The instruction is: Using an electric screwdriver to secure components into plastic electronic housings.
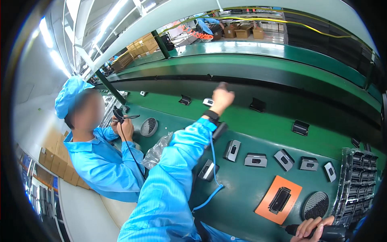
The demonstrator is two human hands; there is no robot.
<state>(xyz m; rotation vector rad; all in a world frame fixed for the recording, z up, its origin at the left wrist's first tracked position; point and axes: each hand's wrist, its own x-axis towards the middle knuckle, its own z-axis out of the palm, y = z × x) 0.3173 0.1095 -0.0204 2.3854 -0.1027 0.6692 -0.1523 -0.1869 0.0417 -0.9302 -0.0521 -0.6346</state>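
Observation:
My left hand (223,99) reaches out over the green conveyor belt, a black band and a blue coiled cord at its wrist. Motion blurs its fingers, so I cannot tell whether they hold anything. Just left of it a small silver-and-black housing (208,102) lies on the belt. At the lower right my right hand (311,229) is wrapped around a black electric screwdriver (334,232), its tip pointing left. Beyond the screwdriver, an orange mat (263,205) carries a black rectangular frame (279,200). A round dish (309,197) of small dark screws stands beside the mat.
Several silver-and-black housings (255,160) stand along the bench. Black open covers (258,105) lie on the belt. A tray of black parts (356,181) is at the right. A clear plastic bag (158,151) and another dish (149,127) lie near a co-worker (100,161) at left.

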